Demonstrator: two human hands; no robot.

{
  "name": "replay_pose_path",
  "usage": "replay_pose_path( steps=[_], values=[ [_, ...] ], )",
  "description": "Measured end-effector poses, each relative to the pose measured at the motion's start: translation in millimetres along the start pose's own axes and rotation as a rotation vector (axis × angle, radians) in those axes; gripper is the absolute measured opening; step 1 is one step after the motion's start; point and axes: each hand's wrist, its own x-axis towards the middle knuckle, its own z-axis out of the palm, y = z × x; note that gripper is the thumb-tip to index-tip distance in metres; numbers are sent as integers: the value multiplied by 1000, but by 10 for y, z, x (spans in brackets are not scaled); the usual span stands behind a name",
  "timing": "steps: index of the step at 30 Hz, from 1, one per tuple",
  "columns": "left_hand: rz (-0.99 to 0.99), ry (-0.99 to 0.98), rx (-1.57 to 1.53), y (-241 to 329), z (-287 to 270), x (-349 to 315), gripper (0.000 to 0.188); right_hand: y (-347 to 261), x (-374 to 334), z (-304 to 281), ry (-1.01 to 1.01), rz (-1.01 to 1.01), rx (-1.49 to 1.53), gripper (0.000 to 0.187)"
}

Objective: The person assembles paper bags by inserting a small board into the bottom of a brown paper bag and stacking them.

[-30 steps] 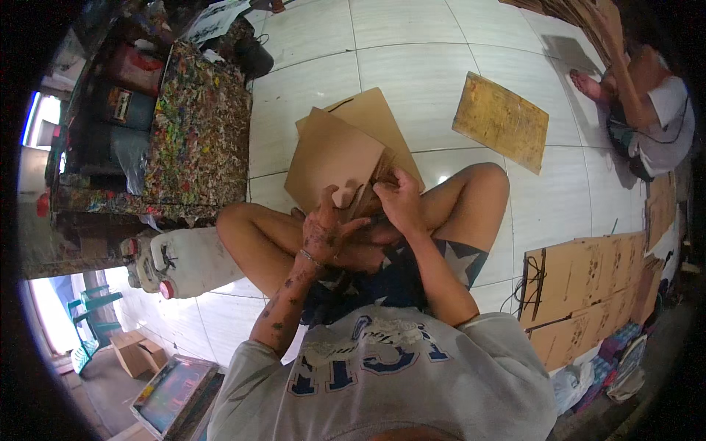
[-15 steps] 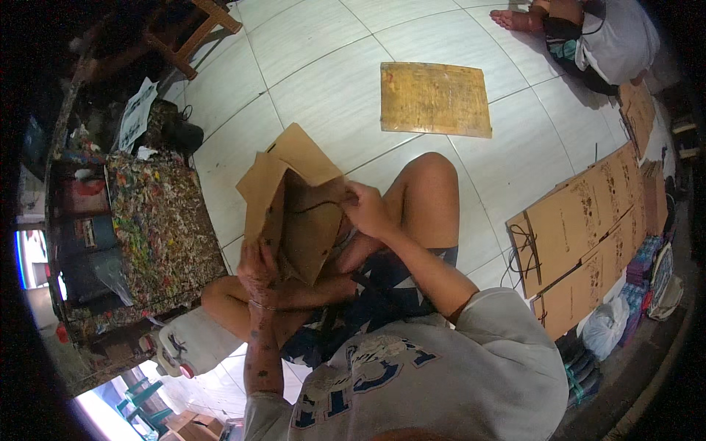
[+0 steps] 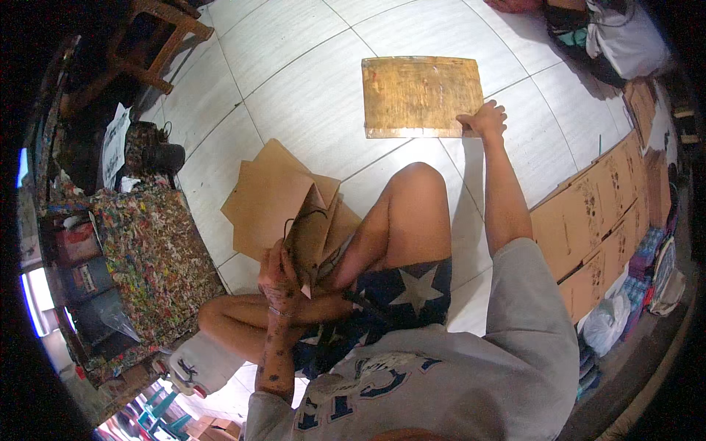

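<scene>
Over my crossed legs a brown paper bag (image 3: 268,198) is tilted, its flat panels partly folded out to the far left. A thin black cord loops from its opening. My left hand (image 3: 279,283) is closed on the bag's near edge, the fingers curled round the paper. Ahead and to the right, a worn yellow-brown wooden board (image 3: 421,95) lies flat on the tiles. My right hand (image 3: 485,121) is stretched out to its near right corner. The thumb rests at the board's edge while the other fingers are spread beyond it.
Stacked brown bags (image 3: 588,220) lie along the right, beside a white plastic bag (image 3: 607,323). A paint-crusted surface (image 3: 151,257) stands at the left, with a white jerrycan (image 3: 202,364) near it. Another person (image 3: 625,37) sits at the far right; a wooden stool (image 3: 158,44) is far left.
My right hand has let go of the bag and reached forward to the board's corner. The bag has tipped toward the left and partly closed, still in my left hand.
</scene>
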Motion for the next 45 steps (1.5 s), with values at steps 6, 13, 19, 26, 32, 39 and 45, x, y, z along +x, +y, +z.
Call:
replay_pose_path(
  steps=[6,13,19,26,32,39,45],
  values=[
    [-170,27,-140,-44,77,-54,25,169,290,244,-184,114,227,87],
    [-351,19,-291,-242,10,-163,27,103,-261,-715,-564,-251,1153,44],
    [-363,19,-403,-269,18,-168,23,183,-1510,-1901,-405,-385,1066,48],
    [-197,115,-355,-181,40,-206,20,75,-2874,-2473,-589,-380,865,43],
    [-120,104,-360,-157,-33,-243,18,-97,-3144,-2258,-550,-415,964,42],
    [-97,-206,-105,-130,26,-335,13,3,-3318,-1922,-432,-438,1050,38],
    [-72,-357,4,-166,29,-400,18,29,-3324,-1718,-524,-398,1186,35]
  ],
)
